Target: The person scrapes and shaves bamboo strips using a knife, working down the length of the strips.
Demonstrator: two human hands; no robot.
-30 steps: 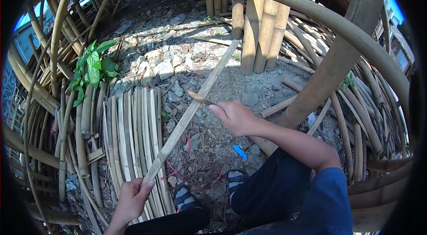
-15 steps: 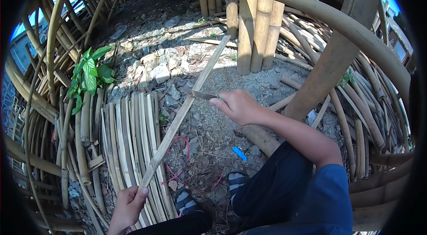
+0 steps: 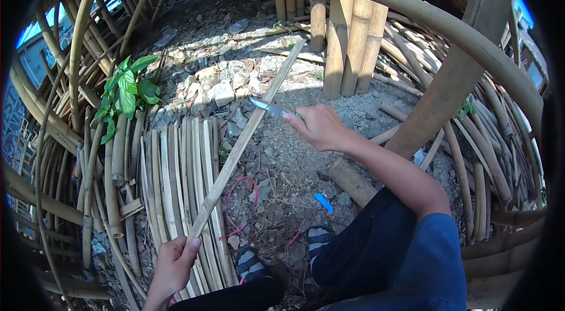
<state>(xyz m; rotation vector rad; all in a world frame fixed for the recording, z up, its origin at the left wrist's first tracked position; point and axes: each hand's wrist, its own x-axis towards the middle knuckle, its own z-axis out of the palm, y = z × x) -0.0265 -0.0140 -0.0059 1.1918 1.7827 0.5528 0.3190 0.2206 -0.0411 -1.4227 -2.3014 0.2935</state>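
Observation:
My left hand [image 3: 175, 264] is closed round the near end of a long flat bamboo strip [image 3: 238, 149]. The strip slants up and away toward the rubble, its far end raised ahead of me. In my right hand [image 3: 321, 127] is a knife [image 3: 272, 107], its handle mostly hidden by the fingers. The blade lies across the strip's upper part and catches the light. Beneath the strip, to the left, a row of split bamboo strips [image 3: 181, 175] lies side by side on the ground.
Upright bamboo poles [image 3: 342, 34] stand ahead, and a thick leaning post [image 3: 447, 81] rises at the right. A blue sheath-like piece [image 3: 323, 202] and a pink string [image 3: 254, 196] lie on the ground. A leafy plant [image 3: 126, 92] grows at the left, by stacked bamboo.
The knife has moved slightly up along the strip, and its blade has turned to show its bright side. The view has shifted a little; the left hand keeps its hold.

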